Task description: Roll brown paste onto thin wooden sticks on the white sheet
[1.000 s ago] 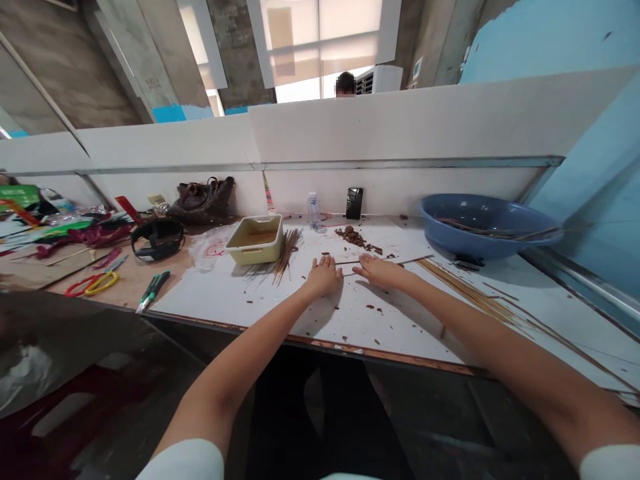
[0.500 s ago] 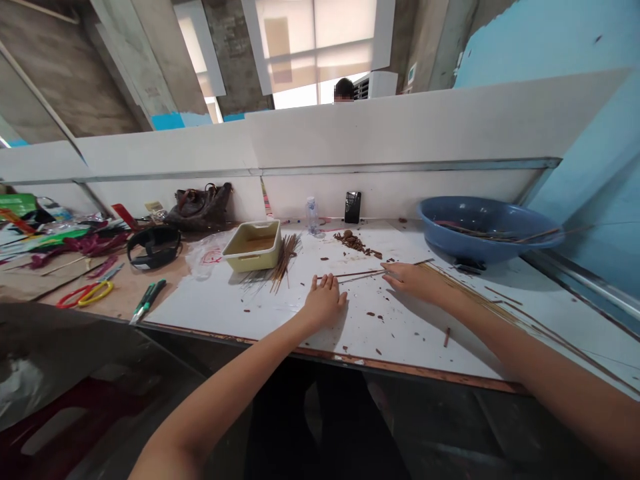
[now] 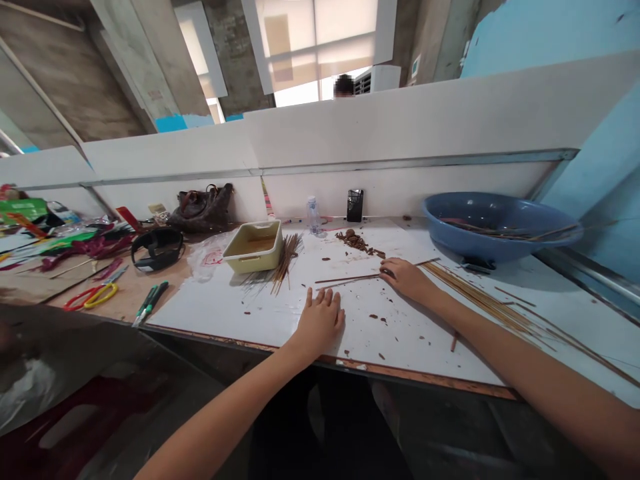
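One blue basin point(image 3: 480, 248) holding sticks point(image 3: 480, 228), left hand point(image 3: 320, 323) lying open, right hand point(image 3: 407, 280) resting on thin stick point(image 3: 350, 277)

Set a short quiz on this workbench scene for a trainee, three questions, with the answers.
1. True or false: the right hand touches the long thin stick.
2. What lies in the blue basin? A) sticks B) scissors C) a water bottle
3. Fill the gap: in the head view, the pale yellow tray stands to the ___ of the bundle of thin sticks.

Key: 1 true; 2 A; 3 left.
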The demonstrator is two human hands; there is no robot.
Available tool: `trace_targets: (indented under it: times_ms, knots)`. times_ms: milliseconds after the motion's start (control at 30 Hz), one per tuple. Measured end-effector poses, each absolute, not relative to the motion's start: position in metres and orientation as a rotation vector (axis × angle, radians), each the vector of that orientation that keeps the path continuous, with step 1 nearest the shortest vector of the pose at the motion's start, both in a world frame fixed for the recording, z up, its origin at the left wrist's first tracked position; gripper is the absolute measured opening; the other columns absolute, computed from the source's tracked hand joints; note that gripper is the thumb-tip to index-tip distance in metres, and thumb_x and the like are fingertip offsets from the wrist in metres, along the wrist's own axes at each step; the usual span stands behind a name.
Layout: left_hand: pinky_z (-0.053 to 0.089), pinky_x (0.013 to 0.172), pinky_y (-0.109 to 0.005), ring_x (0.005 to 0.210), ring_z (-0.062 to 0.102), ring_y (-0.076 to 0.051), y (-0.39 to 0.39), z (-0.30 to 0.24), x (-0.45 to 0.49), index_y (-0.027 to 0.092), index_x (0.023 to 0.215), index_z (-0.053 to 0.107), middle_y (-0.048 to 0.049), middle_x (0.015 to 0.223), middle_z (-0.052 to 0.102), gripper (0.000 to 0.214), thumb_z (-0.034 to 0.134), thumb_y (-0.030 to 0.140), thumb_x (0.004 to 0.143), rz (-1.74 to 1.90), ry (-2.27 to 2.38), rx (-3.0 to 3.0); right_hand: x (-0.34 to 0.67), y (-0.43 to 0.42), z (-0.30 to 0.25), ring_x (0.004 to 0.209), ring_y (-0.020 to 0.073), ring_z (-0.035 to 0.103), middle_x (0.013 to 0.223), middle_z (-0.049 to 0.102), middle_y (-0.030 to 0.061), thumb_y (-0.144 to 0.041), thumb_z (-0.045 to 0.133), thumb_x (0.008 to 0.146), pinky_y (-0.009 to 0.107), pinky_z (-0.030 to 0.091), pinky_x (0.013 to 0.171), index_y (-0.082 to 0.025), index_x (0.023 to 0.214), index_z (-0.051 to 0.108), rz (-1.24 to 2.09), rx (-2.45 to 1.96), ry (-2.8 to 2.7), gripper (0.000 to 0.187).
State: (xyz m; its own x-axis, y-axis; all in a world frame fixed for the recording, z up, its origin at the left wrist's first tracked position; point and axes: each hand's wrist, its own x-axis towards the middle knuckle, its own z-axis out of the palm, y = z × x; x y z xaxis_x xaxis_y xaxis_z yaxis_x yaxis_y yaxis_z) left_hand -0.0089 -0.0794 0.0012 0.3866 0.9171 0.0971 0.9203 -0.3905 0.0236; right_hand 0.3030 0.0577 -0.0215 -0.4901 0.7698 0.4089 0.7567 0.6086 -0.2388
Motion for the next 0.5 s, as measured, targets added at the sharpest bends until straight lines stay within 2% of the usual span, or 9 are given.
trace_targets:
  times_ms: [133, 333, 400, 500]
  knots:
    - [0.017, 0.142, -0.063, 0.165, 0.042, -0.036, -0.078, 0.002, -0.006, 0.011, 0.165, 0.053, -0.0218, 0.171, 0.053, 0.058, 0.034, 0.038, 0.117, -0.162, -1.731, -2.568, 0.305, 0.06, -0.023, 0.119, 0.0354, 0.074, 0.126, 0.08, 0.018, -0.033, 0.058, 0.108, 0.05, 0.056, 0.111, -0.02, 0.105, 0.08, 0.053, -1.208, -2.33, 0.027]
    - [0.024, 0.141, -0.06, 0.168, 0.04, -0.033, -0.069, 0.007, -0.005, 0.017, 0.167, 0.051, -0.0182, 0.174, 0.05, 0.055, 0.04, 0.034, 0.116, -0.283, -1.599, -2.585, 0.304, 0.053, -0.018, 0.121, 0.0345, 0.072, 0.129, 0.078, 0.0184, -0.03, 0.056, 0.108, 0.05, 0.055, 0.112, -0.021, 0.1, 0.078, 0.108, -1.173, -2.326, 0.025]
    - [0.031, 0.139, -0.056, 0.163, 0.047, -0.032, -0.068, 0.008, -0.006, 0.019, 0.163, 0.056, -0.0168, 0.169, 0.057, 0.051, 0.04, 0.033, 0.116, -0.397, -1.559, -2.602, 0.305, 0.049, -0.015, 0.12, 0.0337, 0.072, 0.127, 0.078, 0.0182, -0.03, 0.054, 0.109, 0.049, 0.056, 0.111, -0.021, 0.101, 0.075, 0.152, -1.161, -2.302, 0.024]
    - [0.05, 0.125, -0.05, 0.142, 0.065, -0.031, -0.067, 0.01, -0.007, 0.02, 0.15, 0.066, -0.0157, 0.147, 0.073, 0.044, 0.043, 0.031, 0.114, -0.658, -1.621, -2.621, 0.306, 0.042, -0.009, 0.109, 0.0325, 0.073, 0.114, 0.079, 0.0172, -0.032, 0.053, 0.108, 0.047, 0.058, 0.103, -0.023, 0.101, 0.072, 0.215, -1.195, -2.229, 0.023]
